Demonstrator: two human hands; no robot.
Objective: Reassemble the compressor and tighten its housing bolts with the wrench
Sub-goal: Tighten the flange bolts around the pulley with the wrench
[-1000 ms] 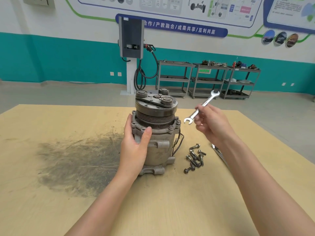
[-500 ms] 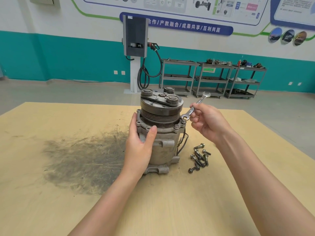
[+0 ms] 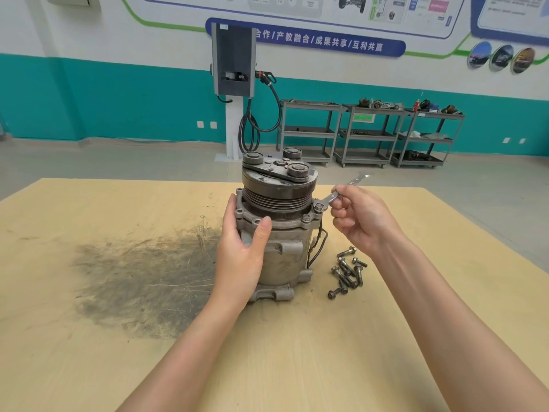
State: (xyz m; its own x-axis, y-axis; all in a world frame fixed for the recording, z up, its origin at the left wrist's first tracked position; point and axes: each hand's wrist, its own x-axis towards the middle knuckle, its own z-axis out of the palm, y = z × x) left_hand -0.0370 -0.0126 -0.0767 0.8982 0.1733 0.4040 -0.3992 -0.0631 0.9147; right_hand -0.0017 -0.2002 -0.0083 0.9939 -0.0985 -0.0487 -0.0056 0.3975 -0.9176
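The grey compressor (image 3: 285,254) stands upright on the wooden table (image 3: 297,352), its dark pulley and clutch plate on top. My left hand (image 3: 242,254) wraps its left side, thumb on the front below the flange. My right hand (image 3: 361,220) pinches the silver open-end wrench (image 3: 341,193). The wrench's lower jaw sits on a housing bolt (image 3: 318,207) at the right of the flange, its other end pointing up to the right. Another flange bolt (image 3: 306,217) shows at the front right.
Several loose bolts (image 3: 346,272) lie on the table right of the compressor, under my right wrist. A dark greasy smear (image 3: 142,278) covers the table to the left. Grey shelf carts (image 3: 368,135) and a charging post (image 3: 233,84) stand far behind.
My right hand brought the wrench down from the air and to the left, and its jaw now sits on the right flange bolt. My left hand kept its hold on the compressor.
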